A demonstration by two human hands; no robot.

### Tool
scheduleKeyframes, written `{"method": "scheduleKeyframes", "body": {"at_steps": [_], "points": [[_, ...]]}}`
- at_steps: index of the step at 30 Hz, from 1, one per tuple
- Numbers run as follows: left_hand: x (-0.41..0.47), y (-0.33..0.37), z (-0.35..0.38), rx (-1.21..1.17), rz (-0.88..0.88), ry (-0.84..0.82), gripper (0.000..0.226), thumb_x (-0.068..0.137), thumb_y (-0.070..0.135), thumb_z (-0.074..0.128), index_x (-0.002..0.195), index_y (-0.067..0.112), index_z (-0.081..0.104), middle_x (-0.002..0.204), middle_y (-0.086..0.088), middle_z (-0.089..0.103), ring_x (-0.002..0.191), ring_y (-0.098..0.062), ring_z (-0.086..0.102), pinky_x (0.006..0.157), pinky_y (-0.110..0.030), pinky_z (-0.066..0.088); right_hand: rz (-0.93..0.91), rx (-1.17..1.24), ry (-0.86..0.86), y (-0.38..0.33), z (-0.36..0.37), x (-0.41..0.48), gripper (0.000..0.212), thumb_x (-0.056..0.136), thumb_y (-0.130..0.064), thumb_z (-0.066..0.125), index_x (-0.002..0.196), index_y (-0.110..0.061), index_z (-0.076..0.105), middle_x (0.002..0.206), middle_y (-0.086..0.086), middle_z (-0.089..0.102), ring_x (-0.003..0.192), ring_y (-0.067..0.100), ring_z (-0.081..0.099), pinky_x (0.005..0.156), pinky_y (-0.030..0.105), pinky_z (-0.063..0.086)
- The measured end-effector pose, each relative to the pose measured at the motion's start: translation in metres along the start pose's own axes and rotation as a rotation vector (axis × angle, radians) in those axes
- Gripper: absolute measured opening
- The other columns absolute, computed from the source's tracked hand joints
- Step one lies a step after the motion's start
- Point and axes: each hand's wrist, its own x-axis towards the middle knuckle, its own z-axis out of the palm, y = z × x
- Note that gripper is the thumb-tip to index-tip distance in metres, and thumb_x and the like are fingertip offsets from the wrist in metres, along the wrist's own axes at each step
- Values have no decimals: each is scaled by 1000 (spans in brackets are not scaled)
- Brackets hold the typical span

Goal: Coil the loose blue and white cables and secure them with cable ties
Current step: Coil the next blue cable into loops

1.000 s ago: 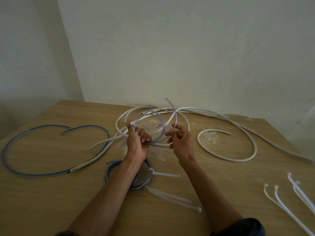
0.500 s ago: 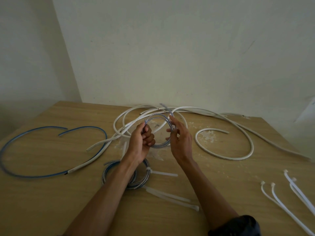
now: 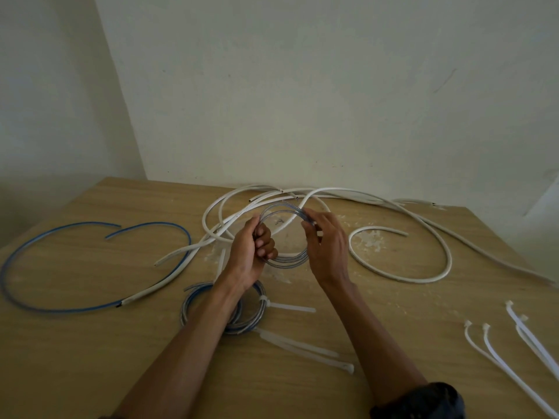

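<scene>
Though thin, a round bluish cable coil (image 3: 286, 262), left fingers (image 3: 263, 247) and right fingers (image 3: 312, 234) clamped on its sides

Loose tail of the thin cable (image 3: 289, 260) that stuck up a second ago is now wound in, and I see one closed, tighter ring. My right hand (image 3: 328, 249) has moved off that tail to the ring's right side, fingertips pinching near its top edge.
</scene>
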Motion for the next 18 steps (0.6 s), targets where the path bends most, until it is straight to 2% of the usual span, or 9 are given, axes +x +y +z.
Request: {"method": "scheduleKeyframes", "body": {"at_steps": [3,5,9,11,14,16,18], "points": [[1,2,-1,-1,25,10,42,108,36,40,79,12,58,48,6,28,41,-9,28,47,-25,32,-41,-29,-2,1,-4,1,24,102,-13,59,123,-17,70,109,-9,65,89,2,61,70,28,57],[1,2,-3,46,43,4,42,108,36,38,84,11,61,48,6,27,41,-9,26,47,-25,29,-49,-52,-15,3,-3,-1,23,102,-16,58,123,-18,69,109,-6,68,84,6,66,69,28,57],[0,1,-2,194,49,14,47,109,36,36,66,19,40,51,4,21,43,-11,20,46,-27,24,-62,-74,23,4,-1,-2,19,101,-23,62,117,-19,71,112,-8,70,88,6,68,66,33,60],[1,0,-2,243,49,41,48,109,37,36,64,22,33,53,3,18,45,-12,17,44,-27,21,-26,38,73,0,0,-2,16,98,-20,67,113,-17,73,113,-7,71,94,5,68,70,24,60],[2,-1,-3,295,69,97,48,108,36,39,62,23,32,53,3,20,44,-12,17,41,-25,21,137,233,177,-7,-5,1,17,94,-14,71,111,-16,74,107,-9,73,95,7,71,72,11,54],[2,0,-4,289,69,132,48,108,35,41,62,23,33,53,4,20,44,-12,17,41,-25,20,74,211,141,-6,-7,3,19,95,-13,70,113,-15,73,110,-7,73,97,8,72,76,16,58],[2,-1,-2,292,67,140,48,107,36,43,61,23,34,53,3,21,44,-12,18,42,-25,18,-102,92,19,-4,-4,1,21,95,-15,70,116,-14,73,118,-1,73,102,11,71,84,27,60]]}}
